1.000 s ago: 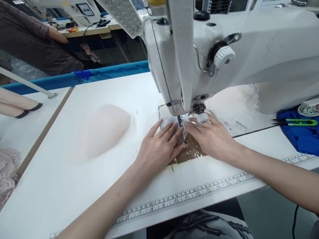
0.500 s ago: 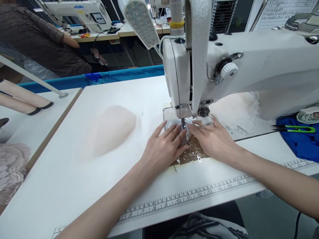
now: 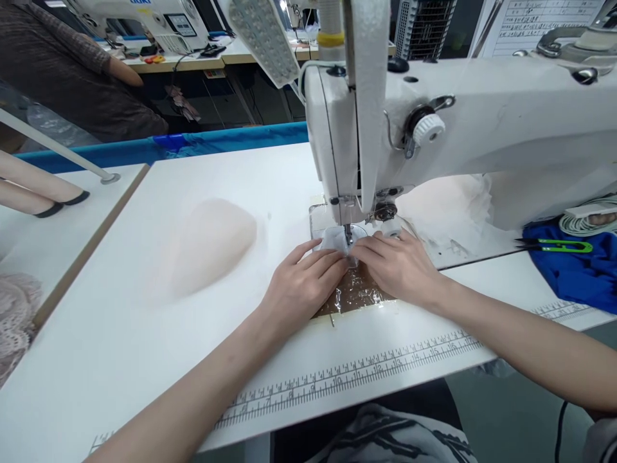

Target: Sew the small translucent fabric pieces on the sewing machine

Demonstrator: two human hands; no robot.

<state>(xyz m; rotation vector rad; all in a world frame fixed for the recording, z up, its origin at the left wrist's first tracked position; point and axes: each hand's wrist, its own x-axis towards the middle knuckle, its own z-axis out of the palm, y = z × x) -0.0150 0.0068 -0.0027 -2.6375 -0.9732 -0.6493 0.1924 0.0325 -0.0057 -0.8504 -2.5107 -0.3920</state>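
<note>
A small piece of thin white fabric [image 3: 333,238] lies under the presser foot [image 3: 348,236] of a white sewing machine [image 3: 330,128]. To the left of the foot, my left hand [image 3: 304,281] has its fingers curled together on the fabric's near edge. My right hand [image 3: 400,265] is just right of the foot, its fingertips pinched at the same edge. The two hands' fingertips almost meet in front of the needle. Between my hands a brown, shiny taped plate [image 3: 354,292] shows. What lies beneath the fingertips is hidden.
A sheer pale fabric piece [image 3: 214,244] lies left on the white table [image 3: 231,360]. Further right are white sheer fabric [image 3: 448,209], green thread snips [image 3: 563,245] and blue cloth [image 3: 578,280]. Lace [image 3: 17,315] sits at far left. A person [image 3: 72,77] stands behind, left.
My left fingers, spread flat before, have drawn closer together and curled on the fabric. My right fingertips have closed in toward the foot. The whole view has shifted slightly.
</note>
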